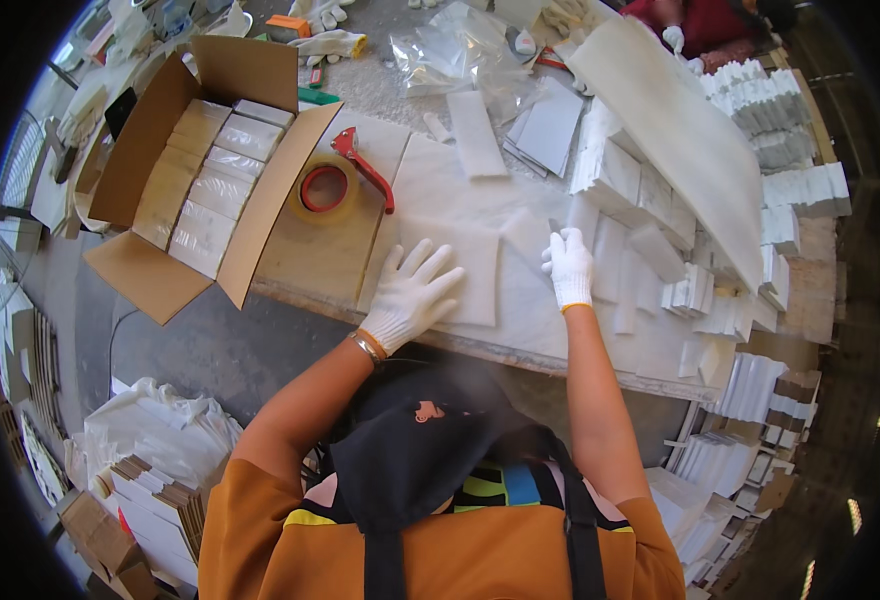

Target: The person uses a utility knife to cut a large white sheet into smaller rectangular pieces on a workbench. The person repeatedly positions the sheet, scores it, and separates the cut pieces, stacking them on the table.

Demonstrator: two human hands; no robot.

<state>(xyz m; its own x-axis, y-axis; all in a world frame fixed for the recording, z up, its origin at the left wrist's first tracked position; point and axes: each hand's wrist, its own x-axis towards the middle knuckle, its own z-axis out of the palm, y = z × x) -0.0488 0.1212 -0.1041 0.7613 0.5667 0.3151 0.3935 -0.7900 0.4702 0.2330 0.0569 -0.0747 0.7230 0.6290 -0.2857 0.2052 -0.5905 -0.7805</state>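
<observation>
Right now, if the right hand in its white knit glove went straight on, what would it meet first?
Probably the flat pale-grey rectangular sheets lying overlapped ahead of the right hand, though its height is unclear.

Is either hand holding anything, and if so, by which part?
Left hand: nothing held; it is spread on a white sheet. Right hand: curled, but whether it grips anything cannot be told.

From my remote view, a white rectangular sheet point(476, 275) lies flat near the front edge of the bench point(295, 258), its left part covered by the gloved left hand point(410, 298). Just right of it, a smaller white piece point(526, 236) lies slanted. A grey item point(554, 225), too small for me to identify, shows at the right hand's point(567, 268) fingers.
</observation>
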